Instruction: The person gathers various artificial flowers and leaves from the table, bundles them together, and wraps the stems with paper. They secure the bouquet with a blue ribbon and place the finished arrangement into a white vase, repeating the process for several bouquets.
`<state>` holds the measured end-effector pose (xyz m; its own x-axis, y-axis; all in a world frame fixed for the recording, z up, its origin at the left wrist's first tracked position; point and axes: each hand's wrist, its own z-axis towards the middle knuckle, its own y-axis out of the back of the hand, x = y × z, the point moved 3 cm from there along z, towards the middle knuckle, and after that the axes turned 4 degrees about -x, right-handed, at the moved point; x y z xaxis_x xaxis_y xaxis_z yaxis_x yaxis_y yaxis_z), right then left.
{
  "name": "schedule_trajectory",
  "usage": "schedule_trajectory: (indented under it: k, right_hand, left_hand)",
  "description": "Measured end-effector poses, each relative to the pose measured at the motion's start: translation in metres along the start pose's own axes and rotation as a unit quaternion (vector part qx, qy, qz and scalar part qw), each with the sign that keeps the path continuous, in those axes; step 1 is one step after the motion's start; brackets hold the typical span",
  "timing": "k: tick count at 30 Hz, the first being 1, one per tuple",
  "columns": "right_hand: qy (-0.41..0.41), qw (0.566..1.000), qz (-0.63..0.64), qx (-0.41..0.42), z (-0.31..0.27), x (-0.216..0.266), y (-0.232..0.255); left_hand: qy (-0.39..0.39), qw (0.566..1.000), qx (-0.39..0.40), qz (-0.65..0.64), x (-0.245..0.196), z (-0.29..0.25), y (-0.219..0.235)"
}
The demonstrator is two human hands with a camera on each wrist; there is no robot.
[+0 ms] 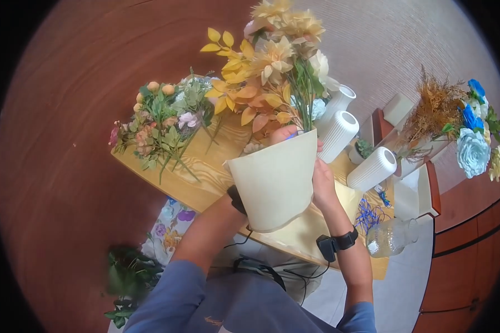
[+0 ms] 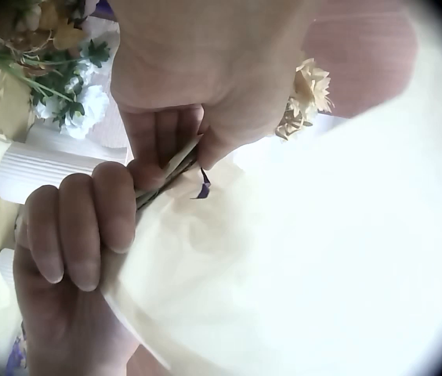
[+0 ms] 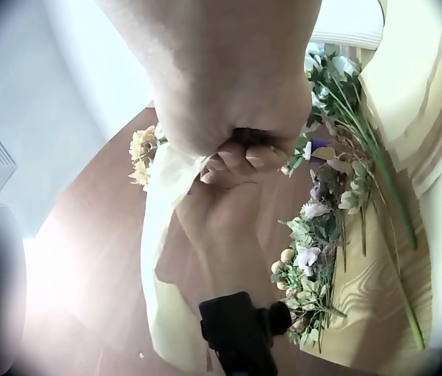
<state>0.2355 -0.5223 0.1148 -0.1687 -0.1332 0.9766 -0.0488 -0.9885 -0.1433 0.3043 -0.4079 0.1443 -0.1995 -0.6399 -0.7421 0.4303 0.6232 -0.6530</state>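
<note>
Both hands hold a tall bouquet of artificial flowers (image 1: 273,58), with yellow and orange leaves, upright in front of the body. A cream sheet of wrapping paper (image 1: 275,183) stands around its lower front and hides much of the grip. My left hand (image 2: 205,78) pinches the stems (image 2: 175,166) and the paper's edge between thumb and fingers. Curled round the stems just beside it is my right hand (image 2: 72,243), the paper running past its fingertips. A short purple ribbon end (image 2: 204,186) sticks out below the left fingers.
On the wooden table (image 1: 205,161), loose artificial flowers (image 1: 166,116) lie to the left. White ribbed vases (image 1: 339,136), a glass jar (image 1: 389,237) and blue-purple ribbon (image 1: 369,215) are on the right. More cream paper (image 1: 286,233) lies under the forearms.
</note>
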Motion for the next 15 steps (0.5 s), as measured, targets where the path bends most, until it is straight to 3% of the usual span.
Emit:
schedule_trajectory:
  k: [1, 4, 6, 8, 10, 13, 15]
  right_hand:
    - [0.000, 1.000, 0.019, -0.005, 0.000, 0.000, 0.000]
    - [-0.019, 1.000, 0.023, 0.002, 0.000, -0.004, 0.003]
    - [-0.013, 1.000, 0.005, 0.013, 0.000, -0.009, 0.010]
    - [-0.007, 1.000, -0.013, 0.023, -0.002, -0.008, 0.009]
    - [0.014, 0.998, -0.054, -0.022, -0.005, -0.004, 0.008]
    - [0.031, 0.998, -0.040, -0.046, -0.009, 0.003, 0.005]
    - [0.029, 0.997, -0.063, -0.041, -0.007, 0.005, 0.012]
  left_hand:
    - [-0.001, 1.000, 0.000, 0.000, 0.000, -0.001, 0.001]
    - [-0.107, 0.983, 0.053, 0.141, -0.007, -0.004, -0.001]
    - [0.058, 0.996, -0.023, 0.067, 0.001, 0.000, 0.001]
    - [0.068, 0.995, -0.029, 0.060, -0.002, -0.006, -0.003]
    - [0.081, 0.995, -0.036, 0.054, -0.006, -0.010, -0.006]
    - [0.029, 0.994, -0.015, 0.107, -0.016, -0.003, -0.002]
    - [0.162, 0.983, 0.089, -0.010, -0.013, 0.000, 0.004]
